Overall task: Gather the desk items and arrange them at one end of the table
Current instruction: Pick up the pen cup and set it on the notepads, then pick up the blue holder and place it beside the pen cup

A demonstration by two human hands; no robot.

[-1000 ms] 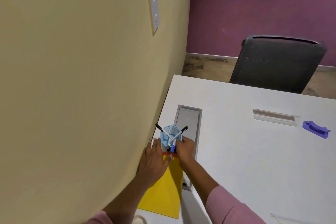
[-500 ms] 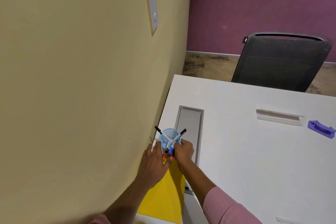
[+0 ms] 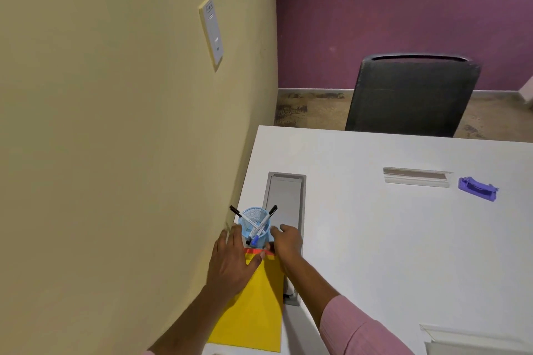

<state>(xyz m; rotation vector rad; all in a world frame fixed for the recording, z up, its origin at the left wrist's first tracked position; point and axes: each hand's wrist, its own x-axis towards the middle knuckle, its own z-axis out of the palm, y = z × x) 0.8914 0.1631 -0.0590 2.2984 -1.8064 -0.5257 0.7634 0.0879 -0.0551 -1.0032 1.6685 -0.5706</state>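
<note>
A light blue mesh pen cup (image 3: 255, 223) stands at the table's left end against the yellow wall, with several pens (image 3: 264, 223) leaning out of it. My left hand (image 3: 230, 261) cups its left side and my right hand (image 3: 285, 242) its right side, fingers touching the base. Behind the cup toward me lies a yellow folder (image 3: 256, 311) with a red strip at its far edge, partly under my left hand. A purple stapler (image 3: 477, 189) lies far off at the right on the white table (image 3: 375, 239).
A grey cable-tray lid (image 3: 285, 199) is set into the table just right of the cup. A second slot (image 3: 415, 177) sits near the stapler. A dark mesh chair (image 3: 409, 95) stands beyond the far edge. White paper (image 3: 473, 340) lies at the bottom right.
Both hands have stayed around the pen cup with small shifts of the fingers; the cup stays at the folder's far end. The view has tilted slightly.
</note>
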